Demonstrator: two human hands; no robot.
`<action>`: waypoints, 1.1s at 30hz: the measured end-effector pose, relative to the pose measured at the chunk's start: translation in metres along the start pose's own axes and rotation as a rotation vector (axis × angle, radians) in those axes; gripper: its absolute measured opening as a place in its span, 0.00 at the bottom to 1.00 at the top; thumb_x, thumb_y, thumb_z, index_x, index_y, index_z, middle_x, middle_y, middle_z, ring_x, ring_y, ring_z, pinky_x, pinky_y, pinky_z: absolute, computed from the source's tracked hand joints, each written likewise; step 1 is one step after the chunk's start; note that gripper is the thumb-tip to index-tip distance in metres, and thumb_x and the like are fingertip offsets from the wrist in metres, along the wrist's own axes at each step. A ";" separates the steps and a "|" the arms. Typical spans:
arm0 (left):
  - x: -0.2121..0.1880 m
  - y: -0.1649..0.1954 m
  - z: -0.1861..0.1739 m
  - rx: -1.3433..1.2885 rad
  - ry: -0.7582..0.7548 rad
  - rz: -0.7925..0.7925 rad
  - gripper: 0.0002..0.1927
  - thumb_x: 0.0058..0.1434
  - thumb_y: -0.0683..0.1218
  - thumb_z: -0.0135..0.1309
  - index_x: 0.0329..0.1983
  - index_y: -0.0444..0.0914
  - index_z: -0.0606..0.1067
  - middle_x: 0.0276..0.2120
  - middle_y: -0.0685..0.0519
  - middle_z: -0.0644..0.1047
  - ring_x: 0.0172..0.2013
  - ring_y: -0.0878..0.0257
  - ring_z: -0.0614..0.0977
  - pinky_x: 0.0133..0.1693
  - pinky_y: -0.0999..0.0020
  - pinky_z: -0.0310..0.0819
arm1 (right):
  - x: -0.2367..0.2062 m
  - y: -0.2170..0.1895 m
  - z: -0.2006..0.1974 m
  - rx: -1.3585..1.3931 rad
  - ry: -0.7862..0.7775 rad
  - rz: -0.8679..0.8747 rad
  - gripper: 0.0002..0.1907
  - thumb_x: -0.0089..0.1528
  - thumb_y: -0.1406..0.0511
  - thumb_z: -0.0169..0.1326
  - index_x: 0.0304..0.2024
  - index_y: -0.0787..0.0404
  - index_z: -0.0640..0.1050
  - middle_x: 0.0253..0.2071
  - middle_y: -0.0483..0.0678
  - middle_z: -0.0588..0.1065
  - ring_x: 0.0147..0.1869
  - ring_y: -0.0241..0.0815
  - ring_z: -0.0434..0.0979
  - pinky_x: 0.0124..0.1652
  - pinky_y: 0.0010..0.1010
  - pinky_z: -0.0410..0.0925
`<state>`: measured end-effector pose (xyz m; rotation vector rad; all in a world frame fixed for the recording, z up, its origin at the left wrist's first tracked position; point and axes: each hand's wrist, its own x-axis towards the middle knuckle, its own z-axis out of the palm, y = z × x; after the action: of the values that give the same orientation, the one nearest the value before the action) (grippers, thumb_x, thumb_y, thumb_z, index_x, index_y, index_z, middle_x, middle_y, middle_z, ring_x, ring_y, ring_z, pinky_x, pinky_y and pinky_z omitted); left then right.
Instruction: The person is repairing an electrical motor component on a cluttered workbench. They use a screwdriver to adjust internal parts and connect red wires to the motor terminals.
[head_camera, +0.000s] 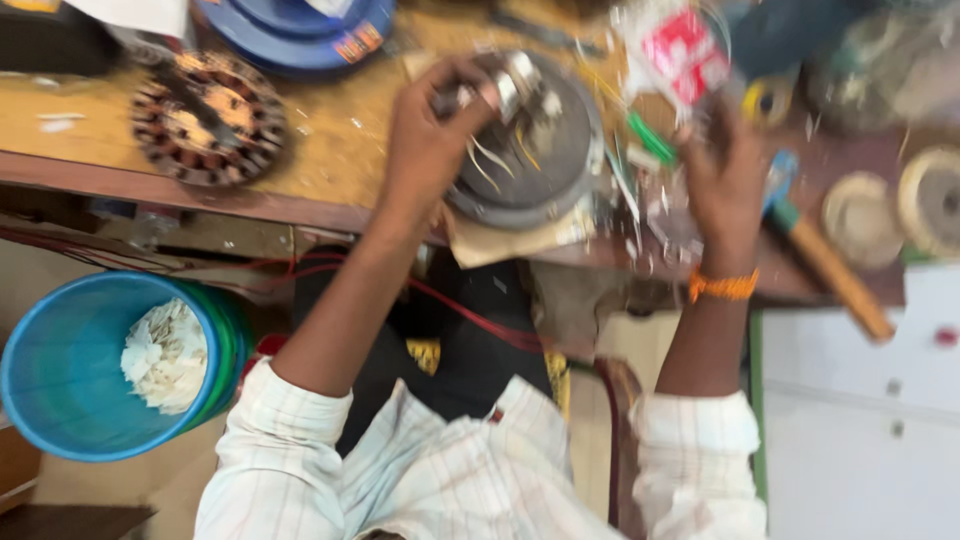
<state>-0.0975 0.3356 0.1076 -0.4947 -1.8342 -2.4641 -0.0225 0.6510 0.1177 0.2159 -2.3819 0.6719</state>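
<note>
A round grey metal motor housing (545, 150) lies on the wooden bench with pale wire ends sticking out of its middle. My left hand (432, 135) is curled over its left rim, fingers gripping small metal parts at the top of it. My right hand (722, 180) hovers to the right of the housing above a heap of clear plastic bags and small bits; whether it holds anything is blurred. An orange thread band (722, 286) circles the right wrist.
A copper-wound stator (208, 118) sits at the bench's left, a blue disc (300, 30) behind it. A wooden-handled tool (835, 270) and round discs (930, 200) lie at right. A blue bucket (70, 360) with white scraps stands below left. Red wires (470, 315) hang under the bench edge.
</note>
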 end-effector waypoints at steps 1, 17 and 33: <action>-0.007 -0.001 0.001 0.086 0.022 0.105 0.07 0.69 0.42 0.62 0.43 0.34 0.77 0.42 0.52 0.78 0.43 0.67 0.79 0.48 0.70 0.75 | -0.004 0.000 -0.009 0.033 0.034 0.018 0.21 0.73 0.67 0.57 0.65 0.73 0.70 0.57 0.61 0.77 0.59 0.54 0.80 0.58 0.41 0.72; -0.181 -0.142 0.046 1.115 -0.941 0.340 0.17 0.48 0.48 0.62 0.40 0.36 0.78 0.40 0.49 0.77 0.41 0.51 0.80 0.32 0.60 0.76 | -0.342 -0.084 0.055 1.417 0.066 1.608 0.23 0.70 0.62 0.52 0.66 0.65 0.71 0.56 0.49 0.76 0.50 0.39 0.71 0.52 0.35 0.70; -0.223 -0.128 0.067 0.238 -0.815 -0.121 0.19 0.76 0.53 0.49 0.64 0.41 0.77 0.56 0.47 0.81 0.51 0.52 0.80 0.57 0.58 0.72 | -0.284 -0.134 0.004 1.126 0.321 1.039 0.17 0.75 0.62 0.46 0.59 0.67 0.74 0.32 0.47 0.70 0.37 0.37 0.69 0.40 0.31 0.67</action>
<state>0.1030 0.4009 -0.0543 -1.5823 -2.4152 -2.2180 0.2380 0.5299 -0.0085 -0.6710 -1.4139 2.2510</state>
